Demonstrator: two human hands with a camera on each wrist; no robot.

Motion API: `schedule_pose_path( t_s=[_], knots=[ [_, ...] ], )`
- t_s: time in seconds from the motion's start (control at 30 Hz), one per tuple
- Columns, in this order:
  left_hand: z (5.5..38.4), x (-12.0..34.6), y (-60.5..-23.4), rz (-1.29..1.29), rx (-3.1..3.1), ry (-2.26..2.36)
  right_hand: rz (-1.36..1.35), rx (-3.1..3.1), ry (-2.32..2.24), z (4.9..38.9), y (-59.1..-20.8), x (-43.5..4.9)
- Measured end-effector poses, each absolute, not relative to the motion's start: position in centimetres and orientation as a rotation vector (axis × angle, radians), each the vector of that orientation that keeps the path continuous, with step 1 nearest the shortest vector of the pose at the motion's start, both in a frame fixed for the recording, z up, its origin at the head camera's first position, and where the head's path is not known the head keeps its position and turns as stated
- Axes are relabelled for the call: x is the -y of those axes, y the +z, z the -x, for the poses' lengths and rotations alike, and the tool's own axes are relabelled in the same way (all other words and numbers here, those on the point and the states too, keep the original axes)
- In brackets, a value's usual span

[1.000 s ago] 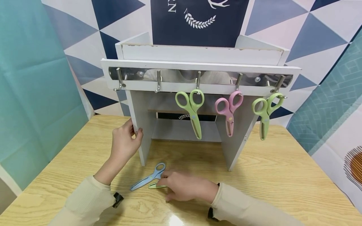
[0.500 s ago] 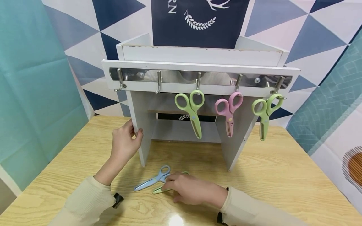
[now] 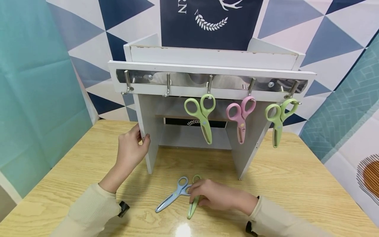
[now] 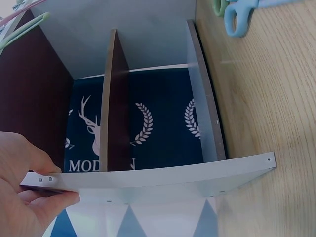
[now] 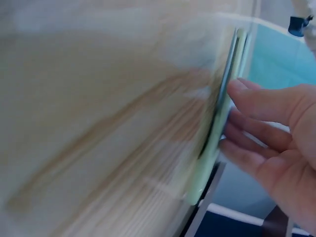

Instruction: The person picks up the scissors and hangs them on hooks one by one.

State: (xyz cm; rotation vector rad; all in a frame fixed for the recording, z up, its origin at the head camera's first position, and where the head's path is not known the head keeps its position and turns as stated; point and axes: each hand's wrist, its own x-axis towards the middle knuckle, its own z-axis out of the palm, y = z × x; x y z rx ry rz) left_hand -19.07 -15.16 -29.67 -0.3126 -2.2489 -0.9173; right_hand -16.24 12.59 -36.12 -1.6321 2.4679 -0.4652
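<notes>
My left hand grips the front edge of the white rack's left side panel, thumb on one face and fingers on the other. Low in front of the rack, my right hand pinches a pair of green scissors between thumb and fingers, close over the table. In the right wrist view the green scissors show edge-on, at the fingertips. Blue scissors lie just left, one handle loop overlapping the right fingertips. Above, green scissors, pink scissors and more green scissors hang from hooks.
A metal hook strip runs across the rack's front board; its two left hooks hold nothing. The rack's right side panel stands on the wooden table. Patterned cloth hangs behind, a teal cloth at left.
My right hand has moved right, and the green scissors with it, turning to point toward the person. The blue scissors have slid right and slightly nearer. The left hand holds its place.
</notes>
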Motion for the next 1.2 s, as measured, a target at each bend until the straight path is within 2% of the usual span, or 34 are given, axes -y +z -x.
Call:
schedule_pose_path(
  t_s=[0.47,0.73,1.03,1.2],
  knots=[
    [19.1,15.2,-29.7,0.310,2.244,-0.918,1.686,-2.444,-0.648,19.0,-37.2,-14.9],
    [19.1,15.1,-29.6,0.318,2.244,-0.915,1.637,-2.526,-0.650,18.5,-36.9,-14.9],
    [19.1,15.1,-29.6,0.318,2.260,-0.929,1.179,-2.902,-0.683,15.4,-36.7,-14.3],
    [19.1,15.1,-29.8,0.308,2.262,-0.940,1.065,-2.963,-0.632,14.7,-36.7,-14.0]
  ],
)
